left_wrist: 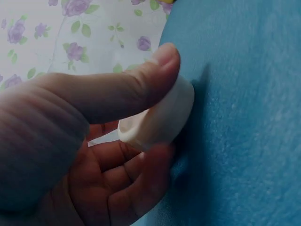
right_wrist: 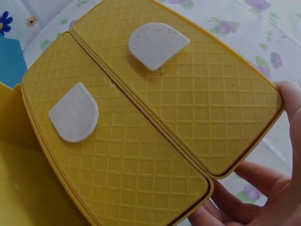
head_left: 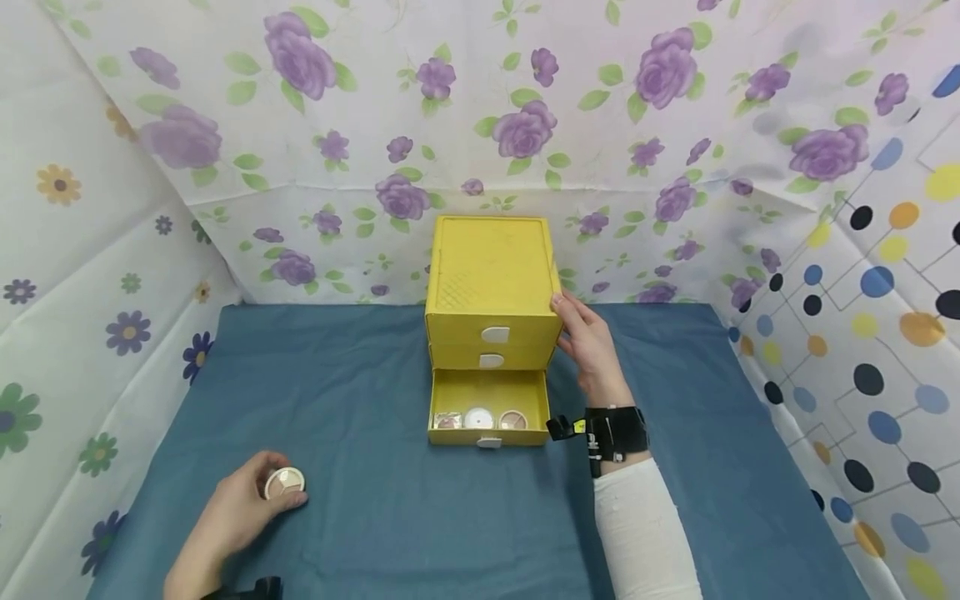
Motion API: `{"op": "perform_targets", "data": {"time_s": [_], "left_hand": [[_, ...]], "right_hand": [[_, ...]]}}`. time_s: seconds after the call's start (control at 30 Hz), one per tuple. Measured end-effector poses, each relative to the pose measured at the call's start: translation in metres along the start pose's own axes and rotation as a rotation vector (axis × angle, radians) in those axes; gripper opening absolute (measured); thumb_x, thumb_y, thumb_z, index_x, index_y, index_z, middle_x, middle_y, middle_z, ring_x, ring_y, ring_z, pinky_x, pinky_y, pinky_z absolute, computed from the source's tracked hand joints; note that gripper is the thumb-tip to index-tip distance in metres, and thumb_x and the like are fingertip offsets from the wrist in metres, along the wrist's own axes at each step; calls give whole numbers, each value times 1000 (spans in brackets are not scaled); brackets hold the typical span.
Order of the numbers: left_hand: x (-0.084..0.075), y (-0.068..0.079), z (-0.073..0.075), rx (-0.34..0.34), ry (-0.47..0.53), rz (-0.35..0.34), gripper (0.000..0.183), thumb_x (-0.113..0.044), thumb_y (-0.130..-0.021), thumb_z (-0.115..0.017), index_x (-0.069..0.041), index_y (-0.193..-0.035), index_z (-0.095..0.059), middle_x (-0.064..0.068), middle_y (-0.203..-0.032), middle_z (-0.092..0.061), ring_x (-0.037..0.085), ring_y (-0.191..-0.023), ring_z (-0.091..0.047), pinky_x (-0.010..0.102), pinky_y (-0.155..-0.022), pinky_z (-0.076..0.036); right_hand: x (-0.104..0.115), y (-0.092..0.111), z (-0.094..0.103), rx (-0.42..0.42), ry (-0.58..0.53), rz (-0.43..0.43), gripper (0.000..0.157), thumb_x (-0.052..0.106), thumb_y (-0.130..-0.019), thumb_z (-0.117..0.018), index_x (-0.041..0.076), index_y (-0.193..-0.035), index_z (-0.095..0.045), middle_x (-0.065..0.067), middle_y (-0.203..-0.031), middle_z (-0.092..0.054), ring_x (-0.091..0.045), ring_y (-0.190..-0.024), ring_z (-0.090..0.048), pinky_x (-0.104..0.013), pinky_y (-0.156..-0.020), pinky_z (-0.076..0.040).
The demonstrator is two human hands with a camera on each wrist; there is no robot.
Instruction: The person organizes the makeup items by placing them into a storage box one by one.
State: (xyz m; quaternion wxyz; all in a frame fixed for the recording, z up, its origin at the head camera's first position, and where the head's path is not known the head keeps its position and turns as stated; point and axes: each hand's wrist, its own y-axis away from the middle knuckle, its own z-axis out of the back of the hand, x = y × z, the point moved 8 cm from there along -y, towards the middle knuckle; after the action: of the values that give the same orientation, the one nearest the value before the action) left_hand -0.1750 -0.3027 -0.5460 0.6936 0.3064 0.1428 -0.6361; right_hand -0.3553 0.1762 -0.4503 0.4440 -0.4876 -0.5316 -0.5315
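Low over the cloth at the left, my left hand [head_left: 243, 507] pinches a round, cream-coloured makeup compact [head_left: 285, 483] between thumb and fingers. Its top shows pale, pinkish sections; the left wrist view has its side [left_wrist: 176, 113] close to the cloth. My right hand [head_left: 595, 354] grips the right front corner of a yellow drawer box [head_left: 491, 262], thumb at the top edge and fingers along the side. The bottom drawer [head_left: 453, 437] is pulled out. In it lie a small square item [head_left: 448, 420], a white round case [head_left: 478, 417] and a round compact [head_left: 513, 419], side by side.
The two upper drawers are closed, each with a white tab handle [right_wrist: 157, 44]. A blue cloth [head_left: 375, 517] covers the table. Flowered sheeting [head_left: 337, 150] hangs behind the box, with a dotted sheet [head_left: 885, 358] on the right.
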Motion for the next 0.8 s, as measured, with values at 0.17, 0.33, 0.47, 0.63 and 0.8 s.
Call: {"op": "perform_targets", "data": {"time_s": [0.17, 0.33, 0.47, 0.63, 0.8], "left_hand": [[-2, -2, -3, -8, 35, -46, 55, -44, -85, -77, -13, -128, -64, 12, -110, -67, 19, -79, -58, 38, -64, -47], [0, -1, -8, -3, 119, -56, 48, -37, -90, -74, -17, -132, -63, 18, -132, -59, 28, -104, -61, 47, -80, -54], [-1, -1, -10, -1, 144, -40, 46, -35, -90, -74, -15, -130, -63, 18, -130, -59, 29, -105, -61, 48, -83, -54], [-6, 0, -9, 3, 121, -27, 52, -36, -84, -80, -12, -128, -64, 20, -129, -59, 30, -105, -60, 49, -81, -53], [-6, -2, -9, -10, 66, -24, 50, -32, -80, -83, -13, -122, -65, 18, -122, -60, 30, -101, -59, 48, -80, -50]], "right_hand": [[1, 0, 1, 8, -8, 3, 78, 66, -84, -67, 28, -148, -46, 1, -153, -40, -16, -131, -44, -46, -111, -37], [1, 0, 1, 9, -4, 5, 77, 65, -84, -67, 28, -148, -46, 1, -154, -40, -17, -131, -44, -47, -111, -37], [2, -1, 3, -1, -13, 8, 78, 66, -83, -67, 27, -148, -47, 2, -153, -40, -17, -131, -44, -48, -112, -36], [1, -2, 2, 1, -12, 4, 78, 65, -84, -67, 27, -148, -47, 1, -154, -39, -17, -133, -42, -48, -112, -35], [-2, -2, 2, -3, -4, -6, 78, 66, -84, -67, 27, -148, -47, 1, -155, -38, -18, -133, -42, -48, -112, -35]]}}
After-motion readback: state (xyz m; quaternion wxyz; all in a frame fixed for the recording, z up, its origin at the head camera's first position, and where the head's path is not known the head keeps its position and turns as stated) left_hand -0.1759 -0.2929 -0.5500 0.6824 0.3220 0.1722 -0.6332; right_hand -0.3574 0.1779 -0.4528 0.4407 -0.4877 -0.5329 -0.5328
